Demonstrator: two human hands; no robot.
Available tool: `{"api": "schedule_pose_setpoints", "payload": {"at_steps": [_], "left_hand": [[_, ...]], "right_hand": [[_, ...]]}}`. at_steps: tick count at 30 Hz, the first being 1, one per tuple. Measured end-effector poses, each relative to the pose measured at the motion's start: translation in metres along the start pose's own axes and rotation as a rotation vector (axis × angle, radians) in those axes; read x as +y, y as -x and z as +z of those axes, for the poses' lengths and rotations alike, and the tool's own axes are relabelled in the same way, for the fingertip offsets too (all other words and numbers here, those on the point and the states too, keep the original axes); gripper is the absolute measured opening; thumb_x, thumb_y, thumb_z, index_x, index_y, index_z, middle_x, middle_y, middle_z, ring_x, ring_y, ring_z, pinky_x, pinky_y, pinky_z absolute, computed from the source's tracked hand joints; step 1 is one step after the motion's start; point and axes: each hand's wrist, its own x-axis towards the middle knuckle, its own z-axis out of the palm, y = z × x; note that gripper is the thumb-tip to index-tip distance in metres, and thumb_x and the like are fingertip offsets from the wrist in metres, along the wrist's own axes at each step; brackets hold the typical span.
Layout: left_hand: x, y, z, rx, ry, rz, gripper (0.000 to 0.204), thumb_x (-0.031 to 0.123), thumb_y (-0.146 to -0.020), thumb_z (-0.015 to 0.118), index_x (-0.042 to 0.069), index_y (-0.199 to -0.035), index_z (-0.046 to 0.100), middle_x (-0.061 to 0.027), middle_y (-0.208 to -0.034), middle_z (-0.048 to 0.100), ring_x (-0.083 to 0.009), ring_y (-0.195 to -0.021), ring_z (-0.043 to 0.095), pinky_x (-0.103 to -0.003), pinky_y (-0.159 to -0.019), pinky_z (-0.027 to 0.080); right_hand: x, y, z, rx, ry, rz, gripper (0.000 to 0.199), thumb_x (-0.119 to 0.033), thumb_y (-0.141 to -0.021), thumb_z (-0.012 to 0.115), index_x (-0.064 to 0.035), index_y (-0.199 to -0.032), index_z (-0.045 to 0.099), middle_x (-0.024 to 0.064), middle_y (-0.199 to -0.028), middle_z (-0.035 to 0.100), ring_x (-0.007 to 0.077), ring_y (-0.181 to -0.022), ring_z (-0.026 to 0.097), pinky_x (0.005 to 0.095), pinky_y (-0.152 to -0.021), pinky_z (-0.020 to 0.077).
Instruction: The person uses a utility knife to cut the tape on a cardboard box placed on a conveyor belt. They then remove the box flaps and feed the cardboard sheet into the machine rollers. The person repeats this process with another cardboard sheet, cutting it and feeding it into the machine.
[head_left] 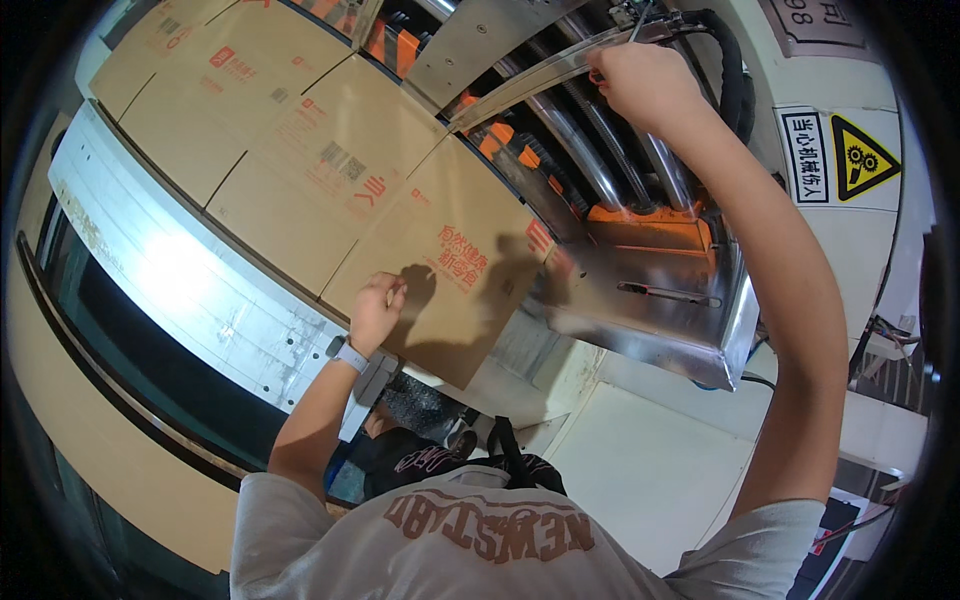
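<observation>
Over the near end of a flat printed cardboard sheet, my left hand hovers or rests with its fingers curled in; nothing shows in them. A grey band circles that wrist. My right hand reaches up to the far right, closed in a fist beside a metal bar of the machine. A thin metal rod shows just above the fist; whether the hand grips it is hidden. Red print and dark slots mark the cardboard.
Steel shafts and an orange block stand right of the cardboard. A utility knife lies on a metal ledge. A pale metal beam runs along the left. A yellow warning sign marks the white machine panel.
</observation>
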Motion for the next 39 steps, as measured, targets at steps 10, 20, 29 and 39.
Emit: {"api": "schedule_pose_setpoints", "payload": {"at_steps": [10, 20, 29, 39], "left_hand": [[-0.022, 0.034, -0.019, 0.06, -0.072, -0.061, 0.012, 0.012, -0.078, 0.058, 0.002, -0.084, 0.06, -0.0149, -0.084, 0.06, -0.0326, -0.08, 0.057, -0.038, -0.069, 0.046], [-0.013, 0.033, -0.027, 0.099, -0.065, -0.03, 0.013, 0.011, -0.078, 0.058, 0.001, -0.086, 0.059, -0.0157, -0.083, 0.059, -0.031, -0.077, 0.058, -0.036, -0.067, 0.046], [0.001, 0.019, -0.029, 0.024, -0.103, -0.09, 0.015, 0.014, -0.078, 0.058, 0.002, -0.087, 0.059, -0.0148, -0.084, 0.06, -0.0311, -0.078, 0.059, -0.038, -0.069, 0.047], [0.036, 0.059, 0.024, -0.169, -0.173, 0.033, 0.017, 0.011, -0.078, 0.057, 0.001, -0.091, 0.059, -0.0167, -0.084, 0.059, -0.0309, -0.075, 0.059, -0.037, -0.065, 0.047]], "right_hand": [[0.007, 0.02, 0.013, 0.142, -0.186, 0.137, 0.02, -0.024, -0.077, 0.059, -0.0155, -0.095, 0.059, 0.0124, -0.082, 0.064, 0.0301, -0.078, 0.062, 0.0416, -0.066, 0.0486], [0.006, 0.009, -0.005, -0.046, -0.163, 0.103, 0.025, -0.028, -0.077, 0.061, -0.0118, -0.096, 0.059, 0.0125, -0.083, 0.064, 0.0306, -0.082, 0.061, 0.0415, -0.068, 0.0486], [-0.009, -0.012, -0.015, -0.07, 0.036, 0.11, 0.019, -0.022, -0.078, 0.058, -0.0088, -0.089, 0.065, 0.0117, -0.087, 0.065, 0.0284, -0.083, 0.063, 0.0391, -0.071, 0.0504], [-0.14, 0.041, 0.0, 0.197, -0.165, -0.449, 0.005, -0.009, -0.066, 0.061, -0.0084, -0.068, 0.066, 0.0103, -0.069, 0.064, 0.0233, -0.063, 0.062, 0.0363, -0.045, 0.0458]]}}
